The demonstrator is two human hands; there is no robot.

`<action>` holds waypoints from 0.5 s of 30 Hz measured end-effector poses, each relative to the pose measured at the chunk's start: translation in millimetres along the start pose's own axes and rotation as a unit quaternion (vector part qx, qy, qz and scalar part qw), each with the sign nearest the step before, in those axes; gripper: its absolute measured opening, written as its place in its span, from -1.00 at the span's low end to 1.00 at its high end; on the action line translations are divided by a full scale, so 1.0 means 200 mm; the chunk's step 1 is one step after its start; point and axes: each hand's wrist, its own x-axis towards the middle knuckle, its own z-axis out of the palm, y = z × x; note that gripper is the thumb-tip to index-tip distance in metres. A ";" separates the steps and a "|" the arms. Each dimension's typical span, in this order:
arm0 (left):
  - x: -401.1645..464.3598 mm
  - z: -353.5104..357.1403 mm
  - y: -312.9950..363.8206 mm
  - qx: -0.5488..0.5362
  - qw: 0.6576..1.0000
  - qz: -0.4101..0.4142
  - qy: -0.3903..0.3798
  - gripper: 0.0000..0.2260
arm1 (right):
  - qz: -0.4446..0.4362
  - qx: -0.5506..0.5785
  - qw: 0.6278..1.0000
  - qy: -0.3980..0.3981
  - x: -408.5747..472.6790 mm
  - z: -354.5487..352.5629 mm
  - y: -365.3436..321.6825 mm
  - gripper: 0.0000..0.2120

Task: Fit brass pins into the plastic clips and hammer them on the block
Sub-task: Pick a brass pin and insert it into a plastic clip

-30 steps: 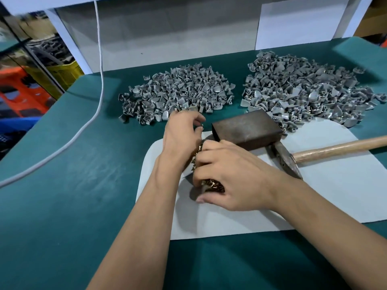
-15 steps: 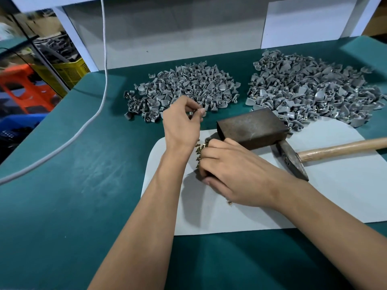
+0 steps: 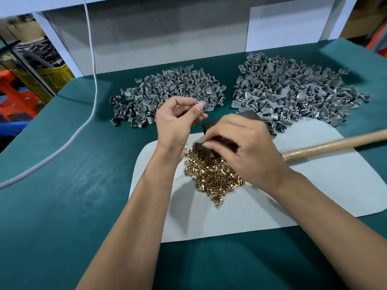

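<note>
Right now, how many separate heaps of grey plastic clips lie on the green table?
2: the left heap lies beyond the left hand; the right heap lies beyond the block, partly hidden.

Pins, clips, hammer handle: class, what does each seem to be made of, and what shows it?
Pins: likely brass, polished; yellow-gold with bright glints.
Clips: probably moulded plastic, matte; uniform grey, identical curved shapes.
Hammer handle: wood, apparently unvarnished; pale tan, faint grain.

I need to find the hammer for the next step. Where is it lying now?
In the head view, the hammer lies on the right, its wooden handle across the white mat, just beyond the right hand and below the right clip pile.
</note>
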 end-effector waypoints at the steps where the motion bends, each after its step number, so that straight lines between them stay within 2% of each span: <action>1: -0.01 0.00 0.01 -0.016 1.000 -0.008 -0.019 -0.87 | 0.017 0.001 1.000 0.024 0.00 -0.01 0.02 -0.93; 6: -0.02 0.03 0.01 -0.007 0.995 -0.013 -0.094 -0.83 | 0.082 -0.010 0.994 0.078 0.00 -0.07 0.09 -0.92; 15: -0.05 0.05 0.01 0.019 0.983 -0.001 -0.180 -0.81 | 0.128 -0.006 0.988 0.092 0.01 -0.09 0.10 -0.78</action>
